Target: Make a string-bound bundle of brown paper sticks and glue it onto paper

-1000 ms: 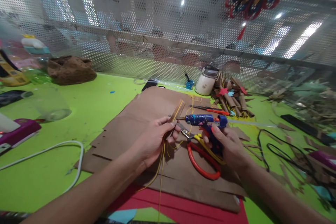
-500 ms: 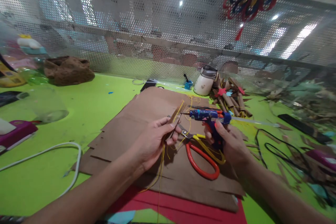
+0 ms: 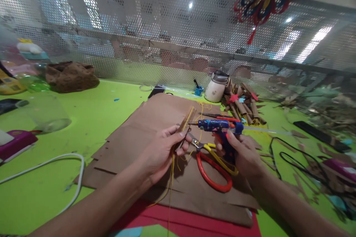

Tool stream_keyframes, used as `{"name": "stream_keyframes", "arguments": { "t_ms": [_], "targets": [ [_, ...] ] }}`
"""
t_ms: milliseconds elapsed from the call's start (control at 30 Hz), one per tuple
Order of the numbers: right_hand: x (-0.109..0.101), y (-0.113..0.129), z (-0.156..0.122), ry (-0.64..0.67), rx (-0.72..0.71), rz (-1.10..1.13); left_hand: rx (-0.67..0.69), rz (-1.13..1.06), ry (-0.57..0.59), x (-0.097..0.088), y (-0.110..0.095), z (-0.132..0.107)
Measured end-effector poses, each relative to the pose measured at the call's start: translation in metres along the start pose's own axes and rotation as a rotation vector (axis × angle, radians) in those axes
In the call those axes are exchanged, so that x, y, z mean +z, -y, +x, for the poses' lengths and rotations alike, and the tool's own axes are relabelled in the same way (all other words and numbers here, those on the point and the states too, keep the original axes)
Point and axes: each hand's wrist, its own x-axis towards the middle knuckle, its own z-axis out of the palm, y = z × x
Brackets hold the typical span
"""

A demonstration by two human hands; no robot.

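“As you move from left to right, what comes first?”

“White cable (image 3: 69, 155) curving over a green table (image 3: 91, 118). Then the left hand (image 3: 162, 147), thumb and fingers pinched together on a narrow brown strip (image 3: 191, 117) with yellow string (image 3: 172, 162) running along it, loose ends dangling below. It holds the strip tilted, above a stack of brown paper (image 3: 133, 137).”

“And after that?”

“Scissors (image 3: 199, 163) with red and yellow handles, lying on the paper. Above them, a blue glue gun (image 3: 213, 124) aims its nozzle (image 3: 194, 123) leftward at the strip; whether they touch, I cannot tell. Farthest right, the right hand (image 3: 247, 155) curls firmly around the gun's grip.”

“Which step is this?”

“Probably gluing string to strip, though I cannot see any glue flowing.”

“What does the next move call for?”

“A steady pinch, careful nozzle placement, and fingertips well clear of it.”
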Motion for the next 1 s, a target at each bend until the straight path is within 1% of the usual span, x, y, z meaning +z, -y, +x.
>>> {"name": "stream_keyframes", "arguments": {
  "t_ms": [167, 267, 400, 533, 667, 767, 900, 1000],
  "targets": [
    [-0.005, 0.001, 0.005, -0.014, -0.026, 0.080, 0.000, 0.024, 0.027, 0.000, 0.001, -0.001],
    [-0.006, 0.004, 0.007, -0.040, -0.034, 0.089, -0.013, 0.015, 0.015, 0.000, 0.002, -0.001],
    [-0.007, 0.004, 0.008, -0.058, -0.062, 0.044, -0.040, 0.000, -0.005, -0.001, 0.003, 0.001],
    [-0.010, 0.001, 0.003, -0.025, -0.054, -0.057, -0.027, -0.003, 0.002, 0.000, 0.001, 0.000],
    [-0.010, -0.003, -0.002, 0.011, -0.021, -0.128, -0.029, -0.002, -0.025, 0.000, -0.001, -0.001],
    [-0.009, -0.002, -0.003, 0.010, -0.026, -0.147, -0.036, -0.001, -0.029, 0.000, -0.001, 0.000],
    [-0.011, 0.000, 0.002, 0.011, -0.028, -0.140, -0.027, 0.017, -0.005, -0.001, 0.001, 0.000],
    [-0.012, 0.002, 0.005, -0.017, -0.063, -0.110, -0.016, 0.038, 0.008, -0.001, 0.002, -0.001]
  ]
}}
